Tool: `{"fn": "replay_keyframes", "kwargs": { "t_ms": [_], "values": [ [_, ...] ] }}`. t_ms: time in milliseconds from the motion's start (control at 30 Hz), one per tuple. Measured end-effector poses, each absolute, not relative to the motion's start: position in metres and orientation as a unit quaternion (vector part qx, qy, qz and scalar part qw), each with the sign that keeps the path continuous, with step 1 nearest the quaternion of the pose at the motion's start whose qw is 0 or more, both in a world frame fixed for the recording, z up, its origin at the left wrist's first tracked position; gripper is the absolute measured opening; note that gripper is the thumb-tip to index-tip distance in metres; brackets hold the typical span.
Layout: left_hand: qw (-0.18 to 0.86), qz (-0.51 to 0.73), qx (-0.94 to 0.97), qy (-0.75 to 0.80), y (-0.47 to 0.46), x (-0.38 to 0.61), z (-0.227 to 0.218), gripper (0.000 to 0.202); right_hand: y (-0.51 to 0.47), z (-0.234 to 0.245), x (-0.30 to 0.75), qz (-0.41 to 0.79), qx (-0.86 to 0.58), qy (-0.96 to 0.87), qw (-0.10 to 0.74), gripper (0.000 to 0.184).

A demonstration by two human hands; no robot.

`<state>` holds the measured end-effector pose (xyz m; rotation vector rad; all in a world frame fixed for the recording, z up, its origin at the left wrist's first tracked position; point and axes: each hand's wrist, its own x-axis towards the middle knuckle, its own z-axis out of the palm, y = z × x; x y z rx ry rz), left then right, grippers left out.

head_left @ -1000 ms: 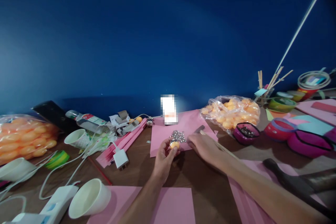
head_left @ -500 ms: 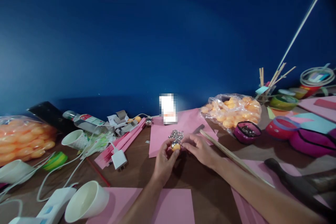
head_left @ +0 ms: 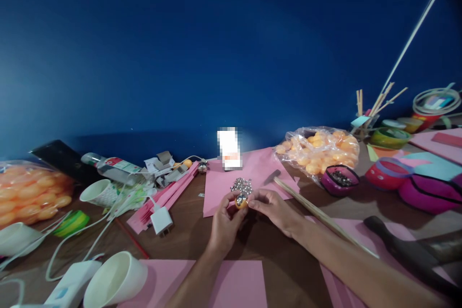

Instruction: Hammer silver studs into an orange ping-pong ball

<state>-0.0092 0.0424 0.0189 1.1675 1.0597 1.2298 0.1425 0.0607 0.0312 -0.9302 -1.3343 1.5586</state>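
Observation:
Near the middle of the table, my left hand (head_left: 224, 219) is closed around a small orange ball (head_left: 241, 203). Shiny silver heads that look like thumbtacks cover part of its upper side. My right hand (head_left: 275, 209) comes in from the right with thumb and forefinger pinched together at the ball's right edge; anything between those fingertips is too small to make out. Just beyond the ball, a heap of silver thumbtacks (head_left: 241, 185) lies on a pink sheet (head_left: 216, 202). Farther back and left, a silver-covered ball (head_left: 202, 167) rests beside folded pink paper strips (head_left: 173, 190).
Bags of orange balls stand at left (head_left: 32, 190) and right (head_left: 319, 151). A purple pouch (head_left: 339, 181) holds small metal pieces. Thin sticks (head_left: 321, 214) and a dark-handled hammer (head_left: 393, 245) lie by my right forearm. A white cup (head_left: 117, 279), charger (head_left: 161, 221) and cables are left.
The ball has turned in my left hand, showing more silver on top and orange lower down. My right fingertips have shifted slightly at its edge. The view has moved a little.

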Motion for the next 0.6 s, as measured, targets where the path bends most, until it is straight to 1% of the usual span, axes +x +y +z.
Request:
{"fn": "replay_keyframes", "kwargs": {
  "t_ms": [200,433,600],
  "values": [
    [0.529,0.522,0.500,0.445,0.0424,-0.0093,0.0170,0.039,0.0603,0.0308,0.1426,0.620,-0.371,-0.546,0.424,0.019],
    [0.544,0.509,0.498,0.444,0.0417,-0.0097,0.0173,0.043,0.0606,0.0338,0.1427,0.613,-0.367,-0.555,0.427,0.021],
    [0.526,0.513,0.510,0.447,0.0424,-0.0101,0.0172,0.040,0.0596,0.0345,0.1428,0.608,-0.367,-0.560,0.426,0.019]
  ]
}}
